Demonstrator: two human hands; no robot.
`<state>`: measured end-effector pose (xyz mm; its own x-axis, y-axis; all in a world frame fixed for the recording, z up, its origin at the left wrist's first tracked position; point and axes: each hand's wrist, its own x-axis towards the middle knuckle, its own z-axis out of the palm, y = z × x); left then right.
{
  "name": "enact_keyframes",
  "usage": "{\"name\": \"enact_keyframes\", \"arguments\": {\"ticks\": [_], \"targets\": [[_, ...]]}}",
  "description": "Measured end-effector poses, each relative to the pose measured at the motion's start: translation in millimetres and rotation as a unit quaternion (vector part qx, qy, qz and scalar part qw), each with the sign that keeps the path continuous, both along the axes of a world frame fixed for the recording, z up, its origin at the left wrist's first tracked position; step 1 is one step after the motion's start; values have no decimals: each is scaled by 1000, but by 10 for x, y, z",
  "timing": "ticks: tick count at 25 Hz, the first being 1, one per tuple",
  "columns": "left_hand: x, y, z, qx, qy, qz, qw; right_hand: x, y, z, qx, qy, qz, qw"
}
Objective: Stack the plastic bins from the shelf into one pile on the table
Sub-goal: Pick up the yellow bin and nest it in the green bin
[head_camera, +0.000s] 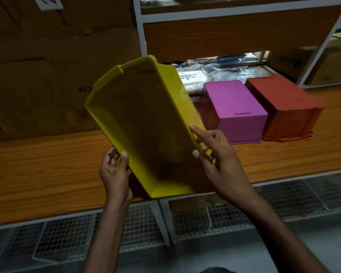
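A yellow plastic bin [144, 123] is held up in the air in front of the wooden shelf, tilted with its open side facing me. My left hand [115, 170] grips its lower left rim, thumb inside the bin. My right hand [215, 154] holds the right wall, thumb on the rim and fingers behind. A purple bin [236, 107] and a red bin [283, 107] lie upside down side by side on the wooden shelf board [47, 164], to the right of the yellow one.
Large cardboard boxes [47, 75] fill the shelf on the left. Clear plastic bags [215, 69] lie behind the two bins. White metal shelf posts [140, 36] frame the bays. Wire mesh panels [67, 239] sit below the board, above a grey floor.
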<state>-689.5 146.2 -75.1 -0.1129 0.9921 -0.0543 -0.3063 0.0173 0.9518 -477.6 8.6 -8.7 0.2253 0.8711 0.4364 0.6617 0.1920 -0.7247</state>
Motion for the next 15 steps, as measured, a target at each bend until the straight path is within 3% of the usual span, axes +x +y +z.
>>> {"name": "enact_keyframes", "arguments": {"ticks": [5, 9, 12, 15], "targets": [[-163, 59, 258, -1, 55, -149, 987, 223, 82, 173, -10, 125, -43, 991], [-173, 122, 590, -32, 113, -258, 959, 544, 184, 186, -95, 388, -89, 913], [-11, 111, 687, -81, 101, -264, 956, 671, 127, 111, -149, 483, -99, 857], [118, 73, 648, -114, 79, -269, 953, 710, -94, 59, -174, 522, -102, 829]]}}
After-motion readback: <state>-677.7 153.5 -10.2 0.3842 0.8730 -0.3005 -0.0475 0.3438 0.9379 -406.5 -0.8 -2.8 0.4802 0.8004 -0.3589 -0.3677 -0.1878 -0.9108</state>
